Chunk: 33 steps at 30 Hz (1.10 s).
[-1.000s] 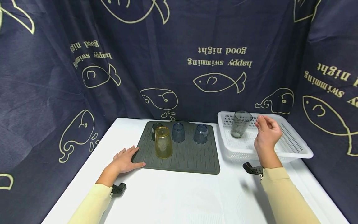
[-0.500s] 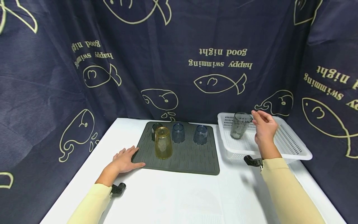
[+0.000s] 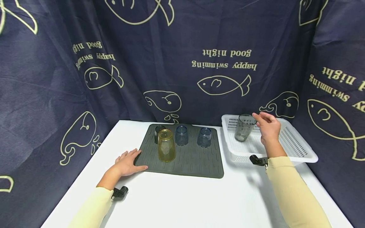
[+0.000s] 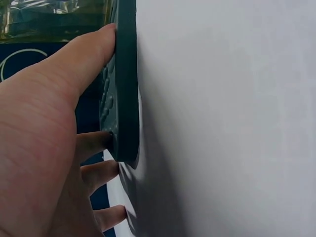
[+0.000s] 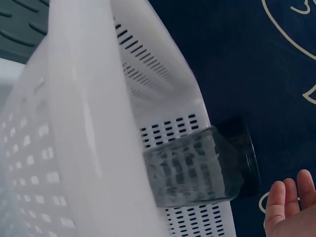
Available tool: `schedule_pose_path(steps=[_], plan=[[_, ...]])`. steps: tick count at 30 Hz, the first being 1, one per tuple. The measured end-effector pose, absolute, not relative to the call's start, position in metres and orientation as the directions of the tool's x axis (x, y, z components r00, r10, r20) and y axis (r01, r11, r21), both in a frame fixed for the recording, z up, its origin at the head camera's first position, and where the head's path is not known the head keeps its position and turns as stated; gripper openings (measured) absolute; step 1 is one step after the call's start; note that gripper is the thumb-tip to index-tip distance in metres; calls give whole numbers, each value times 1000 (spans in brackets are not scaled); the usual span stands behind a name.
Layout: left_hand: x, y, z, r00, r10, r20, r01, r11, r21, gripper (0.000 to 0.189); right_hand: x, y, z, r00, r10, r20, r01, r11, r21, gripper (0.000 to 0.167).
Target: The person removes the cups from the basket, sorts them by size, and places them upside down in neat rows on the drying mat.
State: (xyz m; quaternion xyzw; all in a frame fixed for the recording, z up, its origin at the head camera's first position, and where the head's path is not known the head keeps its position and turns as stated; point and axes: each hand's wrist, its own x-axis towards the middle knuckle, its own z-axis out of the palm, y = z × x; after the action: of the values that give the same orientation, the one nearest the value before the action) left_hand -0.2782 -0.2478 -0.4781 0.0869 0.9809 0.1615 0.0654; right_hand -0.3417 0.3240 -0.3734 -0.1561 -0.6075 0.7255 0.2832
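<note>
My right hand (image 3: 269, 128) is over the white basket, its fingertips right at the rim of a clear grey drinking glass (image 3: 243, 130) in the head view. In the right wrist view, the fingers (image 5: 277, 200) show a small gap from the rim of that glass (image 5: 190, 168). The glass stands slightly tilted inside the basket, rim up. My left hand (image 3: 125, 164) rests with spread fingers on the left front corner of a dark grey drying mat (image 3: 196, 163). Its thumb (image 4: 94, 52) lies on the mat's edge (image 4: 127, 94), while other fingers touch the white table beside it.
On the mat stand a tall yellow glass (image 3: 166, 148), a dark glass (image 3: 156, 134) partly hidden behind it, and two blue glasses, one central (image 3: 181, 136) and one farther right (image 3: 204, 138). The white basket (image 3: 309, 155) has raised walls. Dark curtains (image 3: 171, 63) enclose the table.
My right hand has moved left across the basket toward the rim of the grey glass, its fingers spreading slightly. My left hand and the glasses on the mat have stayed put.
</note>
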Motion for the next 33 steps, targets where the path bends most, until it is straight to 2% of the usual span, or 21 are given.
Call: schedule_pose_path(steps=[10, 20, 24, 33], plan=[[-264, -243, -481, -973, 231, 9, 219, 909, 354, 97, -350, 331, -373, -829, 544, 128, -80, 112, -990, 36], [-242, -217, -476, -945, 296, 141, 328, 837, 438, 85, -355, 337, -373, -878, 472, 79, 79, 305, -949, 74], [-234, -203, -478, -930, 321, 177, 367, 806, 464, 79, -357, 340, -374, -907, 411, 89, 78, 371, -925, 82], [-219, -176, -474, -925, 344, 162, 374, 742, 557, 75, -361, 352, -379, -946, 298, 126, 35, 482, -876, 88]])
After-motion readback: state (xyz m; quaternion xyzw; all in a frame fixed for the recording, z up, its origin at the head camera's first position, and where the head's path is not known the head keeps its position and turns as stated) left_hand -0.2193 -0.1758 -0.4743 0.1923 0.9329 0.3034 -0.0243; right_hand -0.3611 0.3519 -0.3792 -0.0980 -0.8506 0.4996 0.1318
